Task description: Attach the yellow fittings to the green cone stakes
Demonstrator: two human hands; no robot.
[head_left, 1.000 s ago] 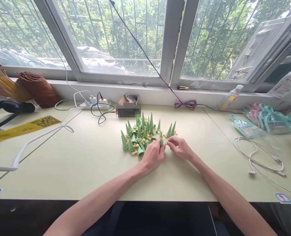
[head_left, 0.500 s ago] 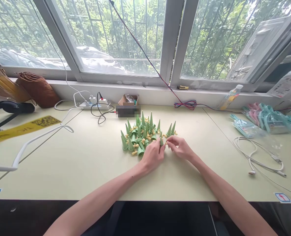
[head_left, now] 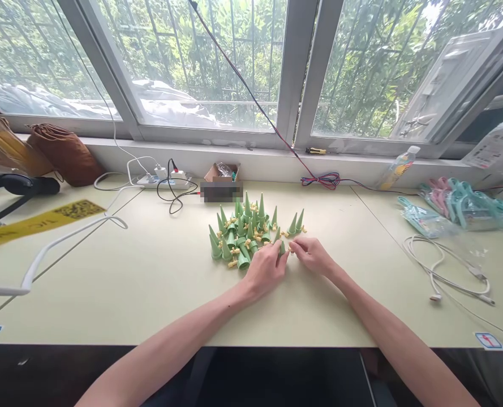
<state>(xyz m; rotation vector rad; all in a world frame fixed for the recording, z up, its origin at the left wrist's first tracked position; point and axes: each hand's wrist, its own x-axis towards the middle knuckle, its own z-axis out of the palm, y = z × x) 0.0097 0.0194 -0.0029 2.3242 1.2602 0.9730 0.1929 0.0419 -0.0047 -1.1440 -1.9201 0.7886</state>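
My left hand (head_left: 266, 265) is closed around a green plant watering spike (head_left: 282, 247), whose pointed tip shows above the fingers. Just to its right, my right hand (head_left: 314, 255) pinches the small yellow valve (head_left: 292, 249) at the side of that spike; the fingertips partly cover it. Against my left hand lies a cluster of similar green watering spikes (head_left: 243, 261) with yellow valves, some standing point up and others on their sides. Two more spikes (head_left: 296, 223) stand a little apart, beyond my right hand.
Behind the cluster are a small open cardboard box (head_left: 221, 171) and a power strip (head_left: 166, 181). Coiled white cables (head_left: 442, 265) and bagged teal and pink items (head_left: 459, 206) lie to the right. A bottle (head_left: 399, 168) leans by the window, and a brown pouch (head_left: 67, 152) sits at left.
Both hands have shifted very slightly to the right along with the held watering spike. The right fingers have closed in more around its yellow valve. The cluster has not moved.
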